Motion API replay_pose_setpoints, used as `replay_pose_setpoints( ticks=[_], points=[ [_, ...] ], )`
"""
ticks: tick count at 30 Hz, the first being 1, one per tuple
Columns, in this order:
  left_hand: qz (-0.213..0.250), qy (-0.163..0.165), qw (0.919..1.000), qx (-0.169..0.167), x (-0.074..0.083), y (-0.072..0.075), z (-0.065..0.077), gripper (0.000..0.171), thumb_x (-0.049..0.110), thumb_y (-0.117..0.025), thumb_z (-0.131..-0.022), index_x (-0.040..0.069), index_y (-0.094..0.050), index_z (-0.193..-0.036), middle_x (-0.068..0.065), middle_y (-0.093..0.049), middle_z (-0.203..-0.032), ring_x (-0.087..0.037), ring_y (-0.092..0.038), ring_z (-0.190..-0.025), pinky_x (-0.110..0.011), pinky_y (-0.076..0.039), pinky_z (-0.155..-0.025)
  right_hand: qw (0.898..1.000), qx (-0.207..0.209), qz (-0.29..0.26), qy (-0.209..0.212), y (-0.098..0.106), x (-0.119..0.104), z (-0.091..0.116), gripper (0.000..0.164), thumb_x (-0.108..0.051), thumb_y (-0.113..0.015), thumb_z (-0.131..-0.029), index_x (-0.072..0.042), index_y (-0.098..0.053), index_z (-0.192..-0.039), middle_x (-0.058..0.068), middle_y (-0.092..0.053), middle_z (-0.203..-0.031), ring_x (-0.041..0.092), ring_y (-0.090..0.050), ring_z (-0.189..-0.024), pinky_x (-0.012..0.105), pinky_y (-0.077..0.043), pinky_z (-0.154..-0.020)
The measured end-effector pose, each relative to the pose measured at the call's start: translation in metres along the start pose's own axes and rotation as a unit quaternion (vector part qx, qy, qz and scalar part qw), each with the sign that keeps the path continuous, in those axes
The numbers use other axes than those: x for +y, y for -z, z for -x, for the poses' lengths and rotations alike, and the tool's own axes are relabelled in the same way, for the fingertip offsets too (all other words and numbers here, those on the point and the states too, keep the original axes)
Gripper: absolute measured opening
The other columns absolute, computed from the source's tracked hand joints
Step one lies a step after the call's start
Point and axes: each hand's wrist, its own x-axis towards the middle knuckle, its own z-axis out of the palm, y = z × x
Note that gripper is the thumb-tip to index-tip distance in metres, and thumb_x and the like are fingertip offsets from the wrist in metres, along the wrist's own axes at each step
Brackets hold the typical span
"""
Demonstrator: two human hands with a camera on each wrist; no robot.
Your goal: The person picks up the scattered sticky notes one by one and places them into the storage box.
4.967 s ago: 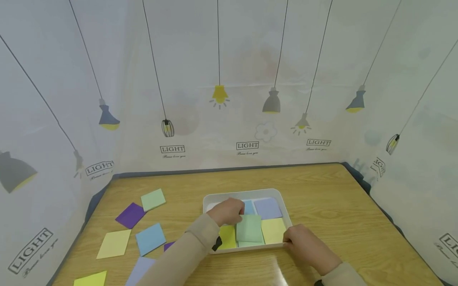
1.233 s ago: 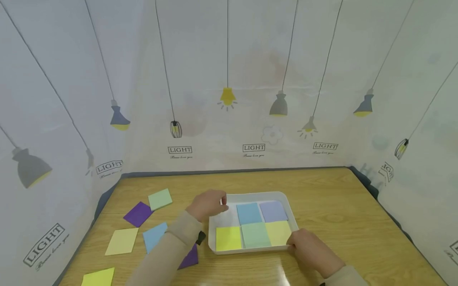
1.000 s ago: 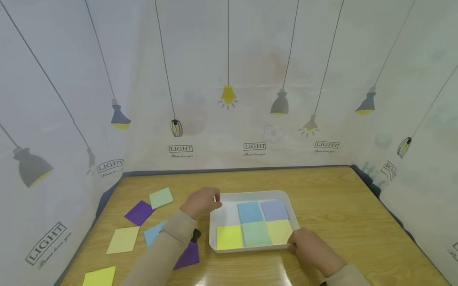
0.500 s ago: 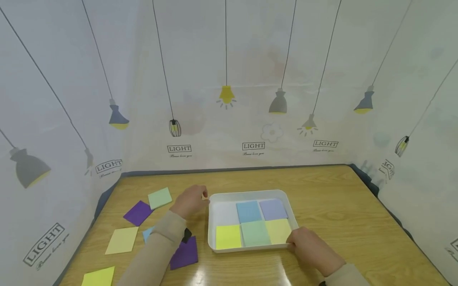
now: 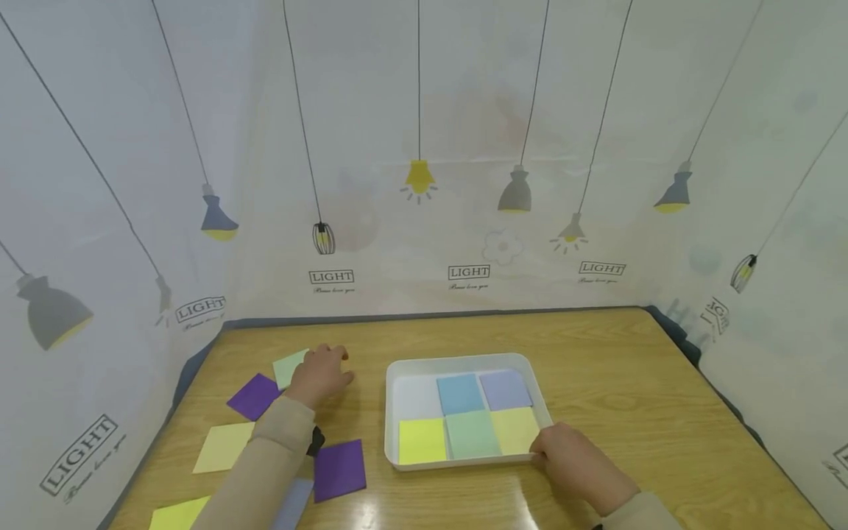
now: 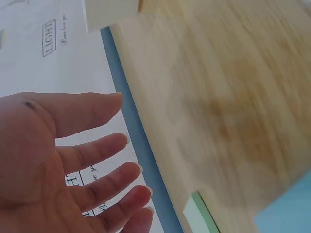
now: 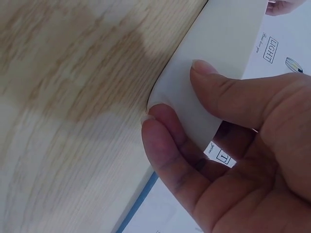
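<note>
My right hand (image 5: 575, 465) grips the front right corner of a white tray (image 5: 417, 396), thumb on one side of the wall and curled fingers on the other. Inside lie square sticky note pads: bright yellow (image 5: 422, 441), green (image 5: 472, 434) and pale yellow (image 5: 515, 430) in front, blue (image 5: 460, 394) and lavender (image 5: 506, 390) behind. The tray's back left part shows bare white. My left hand (image 5: 321, 374) hovers over the table, partly hiding a light green pad (image 5: 286, 368). In the left wrist view its fingers (image 6: 104, 184) are loosely extended and hold nothing.
Left on the wooden table (image 5: 596, 368) lie a purple pad (image 5: 254, 396), a pale yellow one (image 5: 221, 447), a bright yellow one (image 5: 177, 513), a lavender one (image 5: 294, 504) and another purple one (image 5: 340, 471). A printed curtain (image 5: 371, 184) surrounds the table.
Five seconds ago my left hand was over the tray by a raised green pad, which now lies in the front middle. The left hand has since moved left, out to the loose pads. The right hand stays put.
</note>
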Motion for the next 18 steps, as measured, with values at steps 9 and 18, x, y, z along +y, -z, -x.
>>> replay_pose_setpoints(
  ticks=[9, 18],
  points=[
    [0.01, 0.014, 0.9999, 0.0, -0.017, 0.002, 0.007, 0.051, 0.031, -0.058, -0.086, 0.005, -0.047, -0.128, -0.026, -0.045, -0.127, -0.046, -0.041, -0.11, -0.059, -0.044, -0.084, 1.0, -0.005, -0.002, -0.019, -0.001, 0.0, 0.0, 0.02, -0.008, -0.065, -0.079, -0.017, -0.065, -0.062, -0.009, -0.056, -0.063, 0.007, -0.04, -0.057, 0.028, -0.041, -0.053],
    [-0.005, 0.035, 0.9988, -0.033, -0.033, 0.003, 0.002, 0.054, 0.024, -0.048, -0.09, -0.003, -0.037, -0.136, -0.03, -0.039, -0.135, -0.049, -0.036, -0.118, -0.068, -0.036, -0.091, 1.0, -0.003, 0.0, -0.018, -0.005, 0.003, -0.001, 0.02, -0.007, -0.066, -0.078, -0.016, -0.064, -0.06, -0.008, -0.056, -0.061, 0.007, -0.04, -0.054, 0.026, -0.04, -0.05]
  ],
)
